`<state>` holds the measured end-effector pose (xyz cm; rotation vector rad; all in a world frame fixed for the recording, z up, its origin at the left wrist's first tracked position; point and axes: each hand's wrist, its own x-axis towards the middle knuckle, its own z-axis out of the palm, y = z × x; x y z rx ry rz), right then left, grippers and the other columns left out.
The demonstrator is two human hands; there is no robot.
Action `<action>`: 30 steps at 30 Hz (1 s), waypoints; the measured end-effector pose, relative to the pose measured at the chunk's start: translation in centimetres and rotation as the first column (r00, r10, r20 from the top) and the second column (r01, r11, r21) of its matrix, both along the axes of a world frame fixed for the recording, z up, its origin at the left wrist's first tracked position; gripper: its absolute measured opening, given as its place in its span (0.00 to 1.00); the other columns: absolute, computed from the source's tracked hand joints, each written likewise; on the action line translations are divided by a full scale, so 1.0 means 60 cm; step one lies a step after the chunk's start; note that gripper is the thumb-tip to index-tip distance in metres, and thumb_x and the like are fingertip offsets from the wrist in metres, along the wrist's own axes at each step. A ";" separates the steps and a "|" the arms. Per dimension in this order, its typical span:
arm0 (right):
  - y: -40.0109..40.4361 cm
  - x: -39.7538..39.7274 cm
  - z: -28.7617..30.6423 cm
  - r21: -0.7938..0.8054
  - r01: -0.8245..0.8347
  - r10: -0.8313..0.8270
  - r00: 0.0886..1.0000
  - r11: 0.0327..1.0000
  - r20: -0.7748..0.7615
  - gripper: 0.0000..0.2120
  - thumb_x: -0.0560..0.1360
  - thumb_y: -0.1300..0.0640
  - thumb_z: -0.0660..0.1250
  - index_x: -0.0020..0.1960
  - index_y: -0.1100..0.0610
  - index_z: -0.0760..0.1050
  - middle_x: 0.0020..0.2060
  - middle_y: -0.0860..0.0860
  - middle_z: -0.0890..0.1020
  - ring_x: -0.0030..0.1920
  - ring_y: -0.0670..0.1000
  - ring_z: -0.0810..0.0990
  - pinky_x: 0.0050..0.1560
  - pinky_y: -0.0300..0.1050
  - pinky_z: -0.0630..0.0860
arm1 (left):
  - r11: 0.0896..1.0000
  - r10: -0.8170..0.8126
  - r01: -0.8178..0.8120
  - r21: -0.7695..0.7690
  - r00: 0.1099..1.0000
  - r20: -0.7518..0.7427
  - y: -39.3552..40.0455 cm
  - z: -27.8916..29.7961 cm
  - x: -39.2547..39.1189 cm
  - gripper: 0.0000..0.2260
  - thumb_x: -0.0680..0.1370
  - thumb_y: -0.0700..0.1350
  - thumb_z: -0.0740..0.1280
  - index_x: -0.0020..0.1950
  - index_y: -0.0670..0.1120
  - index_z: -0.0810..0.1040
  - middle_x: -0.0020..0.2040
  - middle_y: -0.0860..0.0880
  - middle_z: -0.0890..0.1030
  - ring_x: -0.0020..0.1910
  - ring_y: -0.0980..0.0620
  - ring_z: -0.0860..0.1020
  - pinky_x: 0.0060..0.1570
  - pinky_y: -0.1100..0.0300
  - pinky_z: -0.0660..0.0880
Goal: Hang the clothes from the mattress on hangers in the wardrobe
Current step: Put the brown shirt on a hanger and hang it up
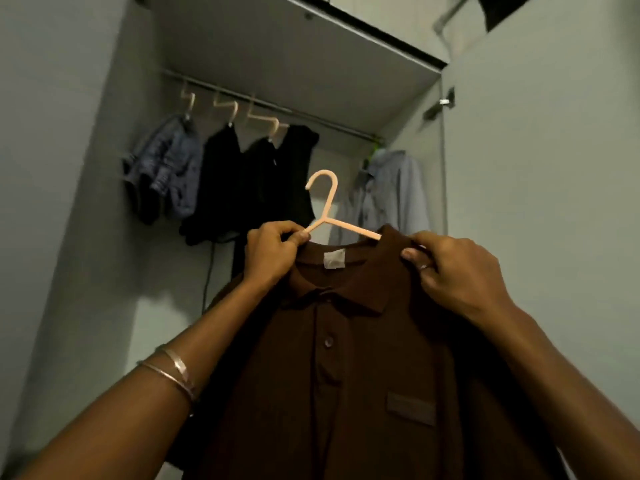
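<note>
A pale label is sewn inside the back of the collar of the brown polo shirt, but no writing on it can be read; a rectangular patch on the chest is likewise too dim to read. The shirt hangs lengthwise down the near middle of the view, collar up and far, buttoned placket facing the camera, its lower part running out of view at the bottom. A peach plastic hanger sits partly in the neck opening, hook pointing up with its open side to the left, the arms running left to right and the right arm slipping under the collar. The left hand pinches the hanger's left arm and the collar edge with curled fingers; the right hand grips the right shoulder of the shirt with its fingers curled onto the fabric, a ring on one. Two bangles circle the left forearm. Beyond, in the open wardrobe, a rail runs from far left down to the right under the top shelf. On it, at the left, hang a blue patterned garment and dark clothes on similar peach hangers; at the right end hangs a light blue shirt. Between the dark clothes and the light blue shirt the rail is bare, directly above the held hanger's hook. The wardrobe door stands open at the right.
</note>
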<state>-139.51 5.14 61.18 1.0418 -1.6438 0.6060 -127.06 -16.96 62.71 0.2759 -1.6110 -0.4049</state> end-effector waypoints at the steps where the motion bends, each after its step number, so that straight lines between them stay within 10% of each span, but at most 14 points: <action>1: -0.016 -0.010 0.018 0.006 0.006 -0.005 0.999 1.000 -0.033 0.12 0.80 0.48 0.57 0.58 0.50 0.74 0.50 0.53 0.82 0.52 0.59 0.78 0.37 0.45 0.64 | 1.000 0.020 -0.020 -0.008 1.000 -0.009 -0.019 0.017 -0.008 0.04 0.74 0.46 0.70 0.46 0.51 0.85 0.40 0.52 0.84 0.44 0.54 0.80 0.48 0.58 0.77; 10: -0.099 -0.130 0.220 -0.144 0.325 -0.346 0.924 0.935 -0.164 0.10 0.79 0.48 0.58 0.57 0.46 0.75 0.48 0.52 0.80 0.46 0.55 0.80 0.37 0.42 0.69 | 0.943 0.182 -0.136 -0.302 0.975 0.129 -0.140 0.169 -0.080 0.14 0.78 0.49 0.66 0.63 0.52 0.76 0.50 0.53 0.81 0.49 0.59 0.78 0.51 0.62 0.74; 16: -0.155 -0.177 0.329 -0.152 0.441 -0.461 0.878 0.884 -0.130 0.07 0.77 0.51 0.63 0.43 0.54 0.71 0.35 0.52 0.70 0.38 0.55 0.74 0.36 0.45 0.68 | 0.879 0.306 -0.320 -0.353 0.947 -0.098 -0.216 0.241 -0.107 0.06 0.78 0.46 0.66 0.51 0.49 0.82 0.45 0.52 0.82 0.43 0.58 0.79 0.46 0.60 0.77; 25: -0.295 -0.206 0.444 -0.081 0.541 -0.545 0.838 0.837 -0.037 0.15 0.79 0.52 0.61 0.34 0.53 0.68 0.41 0.51 0.77 0.43 0.54 0.77 0.33 0.41 0.66 | 0.767 0.324 -0.429 -0.478 0.901 -0.288 -0.286 0.356 -0.127 0.07 0.77 0.47 0.67 0.47 0.46 0.83 0.38 0.49 0.82 0.36 0.54 0.80 0.41 0.57 0.78; 30: -0.292 -0.238 0.437 -0.084 0.489 -0.490 0.871 0.868 0.011 0.10 0.73 0.49 0.65 0.42 0.54 0.68 0.40 0.52 0.74 0.49 0.58 0.78 0.47 0.47 0.75 | 0.765 0.295 -0.420 -0.488 0.903 -0.314 -0.326 0.362 -0.149 0.08 0.76 0.47 0.67 0.46 0.45 0.84 0.39 0.46 0.83 0.38 0.51 0.81 0.44 0.55 0.78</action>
